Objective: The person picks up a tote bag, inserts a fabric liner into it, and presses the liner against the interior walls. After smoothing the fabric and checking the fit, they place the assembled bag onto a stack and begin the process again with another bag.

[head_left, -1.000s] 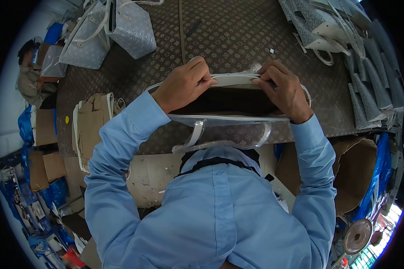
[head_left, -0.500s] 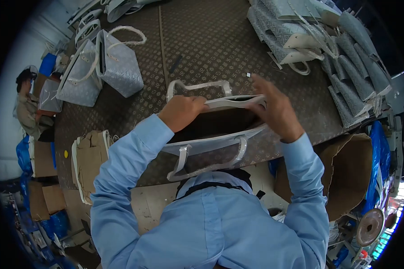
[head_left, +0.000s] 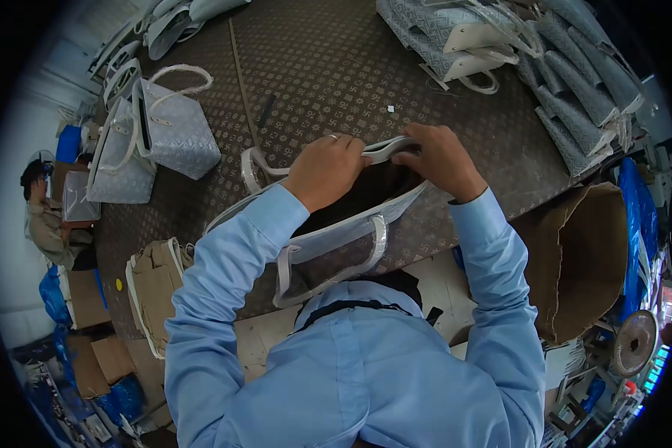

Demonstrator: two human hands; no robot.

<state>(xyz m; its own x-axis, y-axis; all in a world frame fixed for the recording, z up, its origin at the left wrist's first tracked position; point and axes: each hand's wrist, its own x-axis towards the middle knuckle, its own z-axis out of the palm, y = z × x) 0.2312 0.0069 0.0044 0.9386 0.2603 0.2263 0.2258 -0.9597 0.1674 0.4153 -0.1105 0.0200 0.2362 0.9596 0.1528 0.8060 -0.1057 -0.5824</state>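
A light grey handbag (head_left: 336,243) lies at the table's near edge, its mouth open and its inside dark. Two wrapped handles show, one on the far side and one towards my body. My left hand (head_left: 327,170) is closed on the far rim of the bag, a ring on one finger. To its right, my right hand (head_left: 442,160) pinches the same rim near the bag's right end, thumb inside the mouth. Between the hands a short stretch of white rim shows, bent upward.
Finished grey bags (head_left: 175,127) stand at the left of the patterned table (head_left: 313,82). Grey bag pieces (head_left: 567,82) are piled at the right. An open carton (head_left: 586,261) sits right of the table. A person (head_left: 48,216) is at the far left.
My right hand has come down from above the rim and closed on it. My left hand has slid right along the rim. The bag has tilted, its right end higher, and the view has shifted.
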